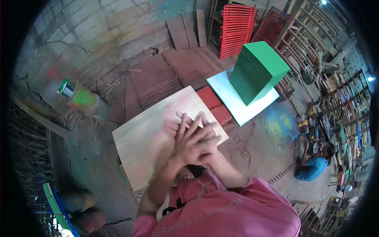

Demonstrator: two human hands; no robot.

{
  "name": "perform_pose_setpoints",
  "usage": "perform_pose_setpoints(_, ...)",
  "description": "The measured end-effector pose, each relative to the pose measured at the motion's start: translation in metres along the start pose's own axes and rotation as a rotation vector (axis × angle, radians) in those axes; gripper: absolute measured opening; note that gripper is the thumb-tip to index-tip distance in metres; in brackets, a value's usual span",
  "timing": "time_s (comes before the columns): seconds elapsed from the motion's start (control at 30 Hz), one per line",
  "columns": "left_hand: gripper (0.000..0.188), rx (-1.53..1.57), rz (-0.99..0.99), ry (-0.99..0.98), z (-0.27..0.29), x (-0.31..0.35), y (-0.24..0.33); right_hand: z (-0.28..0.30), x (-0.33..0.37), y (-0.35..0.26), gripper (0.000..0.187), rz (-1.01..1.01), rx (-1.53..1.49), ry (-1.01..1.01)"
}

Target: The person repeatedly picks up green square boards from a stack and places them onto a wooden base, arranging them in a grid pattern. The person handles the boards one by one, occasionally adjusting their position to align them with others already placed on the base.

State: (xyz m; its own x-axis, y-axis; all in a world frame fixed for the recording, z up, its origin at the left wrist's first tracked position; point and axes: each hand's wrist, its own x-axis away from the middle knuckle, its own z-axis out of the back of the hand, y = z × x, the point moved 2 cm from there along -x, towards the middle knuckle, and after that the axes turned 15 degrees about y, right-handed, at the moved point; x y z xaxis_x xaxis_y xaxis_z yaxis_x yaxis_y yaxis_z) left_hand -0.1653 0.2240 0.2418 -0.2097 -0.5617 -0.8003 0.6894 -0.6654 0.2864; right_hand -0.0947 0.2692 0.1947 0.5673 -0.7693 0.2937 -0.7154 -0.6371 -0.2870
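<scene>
My two hands meet in front of my chest, crossed over one another above a pale wooden board (146, 130). On top lies my left hand (191, 144), its fingers stretched and spread. Partly covered beneath it, my right hand (209, 148) has its visible fingers extended too. Neither hand shows anything held. Beyond the board, a green painted block-shaped box (258, 73) stands on a white panel (246, 114). A reddish support (215, 104) shows between board and panel.
At left, a paint-stained bucket (87, 98) bears a green can (67, 87). Red slatted panels (238, 29) lean at the back. A person in blue (312, 168) crouches at right near paint cans (304, 124). A coiled hose (282, 173) lies on the floor.
</scene>
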Motion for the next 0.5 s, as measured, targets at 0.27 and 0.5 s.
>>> perform_pose_setpoints(0.27,0.037,0.206,0.322,0.407,-0.028,-0.005,0.003,0.013,0.126,-0.036,0.059,0.204,-0.125,-0.096)
perform_pose_setpoints(0.5,0.060,0.220,-0.092,0.026,-0.072,0.028,0.072,0.031,0.174,-0.038,0.060,0.315,0.128,0.248)
